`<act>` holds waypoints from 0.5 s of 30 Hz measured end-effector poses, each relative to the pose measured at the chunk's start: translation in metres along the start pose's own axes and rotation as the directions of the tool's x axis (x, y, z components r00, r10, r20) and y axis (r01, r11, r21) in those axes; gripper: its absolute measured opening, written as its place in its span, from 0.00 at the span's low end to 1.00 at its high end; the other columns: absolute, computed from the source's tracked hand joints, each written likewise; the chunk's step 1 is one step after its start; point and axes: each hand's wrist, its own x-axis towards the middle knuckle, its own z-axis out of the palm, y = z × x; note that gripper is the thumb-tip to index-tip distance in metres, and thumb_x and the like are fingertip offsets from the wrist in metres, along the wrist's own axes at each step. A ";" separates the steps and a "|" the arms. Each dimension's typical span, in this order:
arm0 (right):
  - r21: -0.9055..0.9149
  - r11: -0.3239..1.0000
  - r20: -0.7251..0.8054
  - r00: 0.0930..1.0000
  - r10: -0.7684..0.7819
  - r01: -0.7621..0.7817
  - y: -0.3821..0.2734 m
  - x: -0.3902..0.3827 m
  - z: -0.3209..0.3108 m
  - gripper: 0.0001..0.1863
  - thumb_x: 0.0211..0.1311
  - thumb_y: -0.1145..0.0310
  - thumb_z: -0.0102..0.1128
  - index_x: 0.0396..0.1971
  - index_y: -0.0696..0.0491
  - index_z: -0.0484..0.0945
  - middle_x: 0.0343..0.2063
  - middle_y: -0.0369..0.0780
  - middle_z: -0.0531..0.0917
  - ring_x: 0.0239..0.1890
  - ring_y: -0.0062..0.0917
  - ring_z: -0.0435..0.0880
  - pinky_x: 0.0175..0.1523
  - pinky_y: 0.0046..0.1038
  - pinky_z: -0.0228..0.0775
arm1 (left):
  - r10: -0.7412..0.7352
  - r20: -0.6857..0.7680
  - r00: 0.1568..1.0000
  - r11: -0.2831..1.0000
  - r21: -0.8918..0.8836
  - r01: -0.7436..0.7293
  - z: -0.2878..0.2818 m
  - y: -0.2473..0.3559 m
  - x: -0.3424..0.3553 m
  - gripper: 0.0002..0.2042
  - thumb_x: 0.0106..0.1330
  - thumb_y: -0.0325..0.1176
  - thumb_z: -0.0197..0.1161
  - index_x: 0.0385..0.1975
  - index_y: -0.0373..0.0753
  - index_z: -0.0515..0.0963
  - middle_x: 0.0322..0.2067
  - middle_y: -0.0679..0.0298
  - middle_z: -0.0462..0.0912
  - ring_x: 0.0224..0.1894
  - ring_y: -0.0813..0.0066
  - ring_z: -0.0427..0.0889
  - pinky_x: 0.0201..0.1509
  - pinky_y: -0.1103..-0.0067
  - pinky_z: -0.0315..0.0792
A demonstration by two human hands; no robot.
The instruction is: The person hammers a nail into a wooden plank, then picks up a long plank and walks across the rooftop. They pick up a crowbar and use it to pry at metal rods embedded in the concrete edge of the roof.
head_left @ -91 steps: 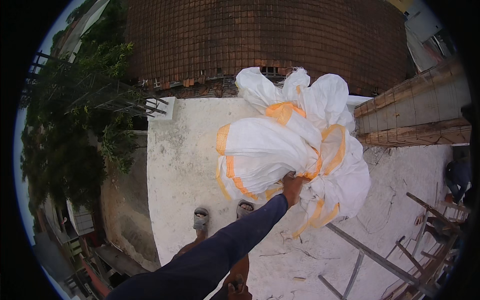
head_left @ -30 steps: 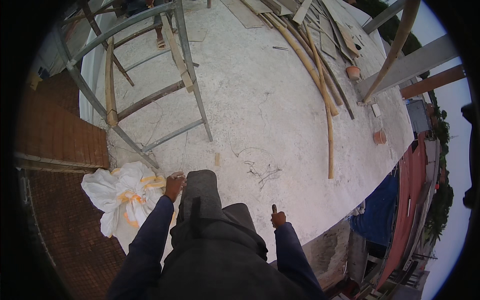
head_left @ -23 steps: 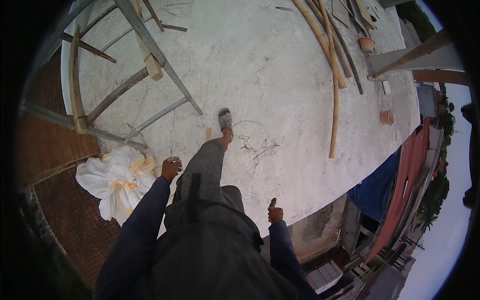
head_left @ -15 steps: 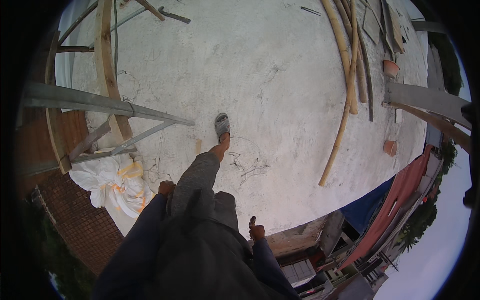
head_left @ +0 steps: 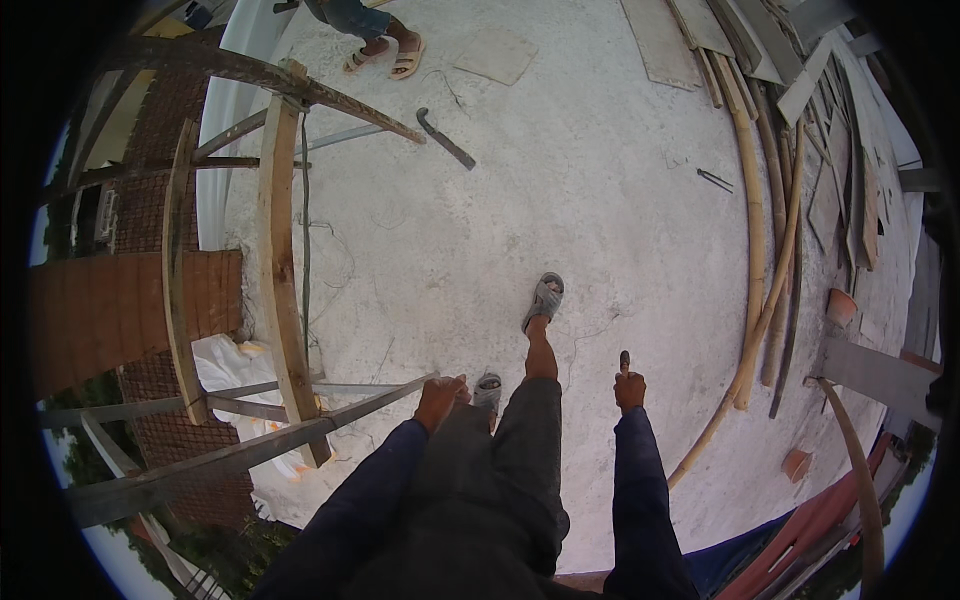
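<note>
My left hand (head_left: 440,402) is closed, its fingers curled, near the tip of a grey metal bar (head_left: 300,440); whatever it may hold is hidden. Out to the right, my right hand (head_left: 630,390) is wrapped round a short dark-tipped tool (head_left: 625,362), whose kind I cannot make out. Both hands are above the pale concrete floor (head_left: 440,230). A dark tool with a hooked end (head_left: 446,140) lies ahead of me. Long-handled pincers (head_left: 715,180) rest on the floor to the right.
Upright timber (head_left: 280,260) and a wooden pole (head_left: 240,72) stand at the left, above white sacks (head_left: 235,365). Bamboo poles (head_left: 752,240) and boards (head_left: 665,40) lie along the right, beside orange pots (head_left: 797,465). Another person's sandalled feet (head_left: 403,57) are at the far left.
My view has moved forward over the floor, bringing the hooked tool and pincers nearer. Both hands now reach farther ahead. Another person's legs have come into view at the top.
</note>
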 end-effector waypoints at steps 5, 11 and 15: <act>-0.103 0.994 0.217 0.974 0.061 -0.039 -0.134 0.179 0.008 0.17 0.63 0.60 0.62 0.35 0.62 0.82 0.38 0.56 0.85 0.44 0.53 0.84 0.50 0.47 0.77 | -0.194 -0.376 0.906 0.981 -0.085 0.174 -0.033 -0.004 0.133 0.14 0.67 0.37 0.63 0.31 0.28 0.80 0.21 0.59 0.82 0.24 0.74 0.81 0.28 0.76 0.73; -0.370 0.807 0.444 0.851 -0.282 0.460 -0.263 0.359 0.065 0.16 0.67 0.63 0.59 0.39 0.63 0.80 0.36 0.54 0.85 0.41 0.49 0.85 0.47 0.47 0.77 | -0.122 -0.435 0.892 0.843 0.429 0.324 -0.057 0.080 0.364 0.23 0.65 0.49 0.62 0.40 0.30 0.85 0.43 0.45 0.87 0.48 0.46 0.85 0.55 0.63 0.77; -0.361 0.810 0.416 0.858 -0.302 0.461 -0.308 0.447 0.134 0.13 0.68 0.66 0.57 0.41 0.63 0.77 0.34 0.54 0.85 0.37 0.49 0.86 0.43 0.47 0.78 | -0.010 -0.428 0.904 0.914 0.362 0.182 -0.029 0.189 0.548 0.20 0.65 0.48 0.65 0.36 0.33 0.86 0.35 0.50 0.88 0.40 0.57 0.87 0.46 0.66 0.77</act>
